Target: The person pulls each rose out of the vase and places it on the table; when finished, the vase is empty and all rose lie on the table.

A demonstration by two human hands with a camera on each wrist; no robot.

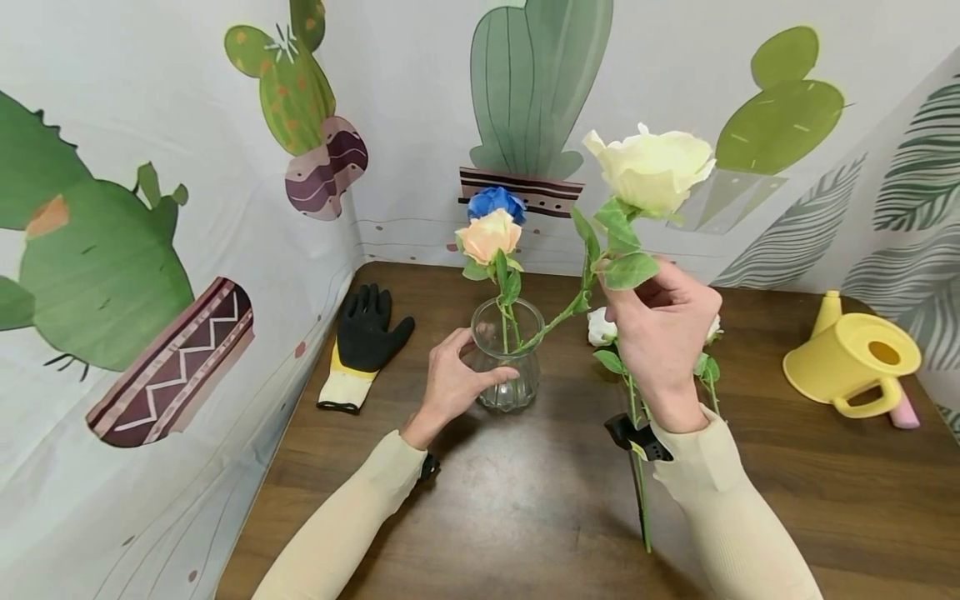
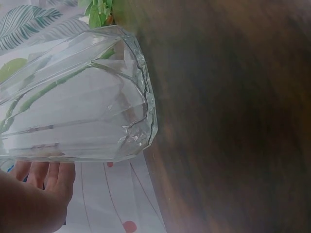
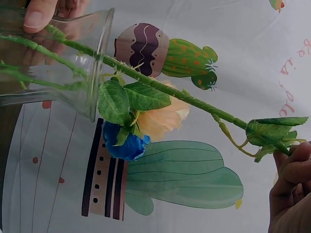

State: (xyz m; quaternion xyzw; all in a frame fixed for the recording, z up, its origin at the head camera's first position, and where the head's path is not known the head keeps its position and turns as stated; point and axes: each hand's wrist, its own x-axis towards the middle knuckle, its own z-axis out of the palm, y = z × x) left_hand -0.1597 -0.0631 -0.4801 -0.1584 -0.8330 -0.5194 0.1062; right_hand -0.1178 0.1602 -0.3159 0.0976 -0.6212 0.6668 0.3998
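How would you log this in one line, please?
left hand: holds vase; right hand: holds cream rose, stem inside vase; vase: blue rose, peach rose

Right wrist view: red script lettering (image 3: 295, 63) on white cactus-print backdrop (image 3: 252, 58), sideways, near right edge. "is" readable; next word seems to start "pl", rest unclear. Word before it: too blurred to read.

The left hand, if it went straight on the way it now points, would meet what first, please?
The left hand would most likely meet the glass vase first, since its thumb and fingers lie around it.
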